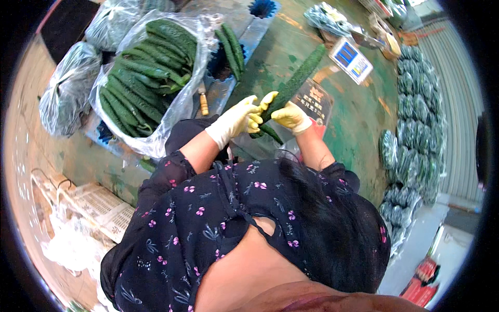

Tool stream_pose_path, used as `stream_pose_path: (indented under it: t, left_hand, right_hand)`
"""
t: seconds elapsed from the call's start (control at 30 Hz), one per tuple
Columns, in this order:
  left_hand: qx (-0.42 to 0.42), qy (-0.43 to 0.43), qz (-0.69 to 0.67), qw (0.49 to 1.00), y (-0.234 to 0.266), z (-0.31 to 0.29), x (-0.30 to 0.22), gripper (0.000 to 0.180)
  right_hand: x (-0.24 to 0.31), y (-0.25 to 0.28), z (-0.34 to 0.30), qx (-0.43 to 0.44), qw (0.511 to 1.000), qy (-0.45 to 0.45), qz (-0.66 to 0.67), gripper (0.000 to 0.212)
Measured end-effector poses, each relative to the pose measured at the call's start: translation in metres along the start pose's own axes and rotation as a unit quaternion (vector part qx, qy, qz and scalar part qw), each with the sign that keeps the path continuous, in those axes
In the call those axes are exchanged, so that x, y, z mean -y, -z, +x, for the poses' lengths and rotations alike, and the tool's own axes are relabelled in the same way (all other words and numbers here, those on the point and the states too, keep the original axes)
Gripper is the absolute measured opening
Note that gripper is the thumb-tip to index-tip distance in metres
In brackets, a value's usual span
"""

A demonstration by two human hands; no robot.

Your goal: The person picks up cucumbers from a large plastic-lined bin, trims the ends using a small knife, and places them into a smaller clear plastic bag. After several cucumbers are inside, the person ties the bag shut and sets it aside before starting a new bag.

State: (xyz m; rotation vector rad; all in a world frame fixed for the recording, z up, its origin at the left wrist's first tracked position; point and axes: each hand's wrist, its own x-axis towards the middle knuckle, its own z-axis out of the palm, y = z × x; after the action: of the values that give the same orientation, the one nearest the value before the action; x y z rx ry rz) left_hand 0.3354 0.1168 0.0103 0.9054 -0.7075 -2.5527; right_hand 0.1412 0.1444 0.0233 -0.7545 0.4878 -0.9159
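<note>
A long dark green cucumber [299, 75] slants up and away to the right from my two gloved hands. My left hand [240, 120], in a white and yellow glove, is closed at its near end, finger and thumb against the skin. Beside it my right hand [292, 117], gloved alike, grips the cucumber's lower part. Below the hands another cucumber [272, 134] shows in part, lying on clear plastic. To the left a large plastic-lined container [200, 67] holds many cucumbers [138, 93]. Two loose cucumbers [231, 49] lie just beyond its right side.
A wooden-handled tool [204, 103] rests by the container. Tied plastic bags [70, 96] stand at far left. A scale with a blue display [352, 60] sits ahead right, near a printed dark panel [313, 101]. Wrapped cucumber packs [416, 119] are stacked along the right wall.
</note>
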Motion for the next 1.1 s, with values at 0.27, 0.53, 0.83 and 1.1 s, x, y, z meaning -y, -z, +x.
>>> stream_pose_path:
  t: [0.27, 0.53, 0.83, 1.1]
  left_hand:
    - [0.010, -0.029, -0.030, 0.999, 0.000, -0.009, -0.002, 0.069]
    - [-0.053, -0.029, 0.025, 0.998, -0.018, -0.004, -0.001, 0.061]
    - [-0.050, -0.066, 0.043, 0.996, -0.012, -0.024, 0.000, 0.071]
    - [-0.025, -0.020, 0.048, 0.998, -0.020, -0.017, 0.003, 0.065]
  right_hand:
    - [-0.016, 0.026, -0.015, -0.040, 0.988, -0.066, -0.131, 0.048]
    - [-0.112, 0.131, -0.114, -0.127, 0.785, -0.336, -0.505, 0.058]
    - [0.059, -0.051, 0.124, -0.096, 0.831, -0.193, -0.513, 0.028]
    - [-0.043, -0.064, 0.308, -0.090, 0.654, -0.031, -0.750, 0.048]
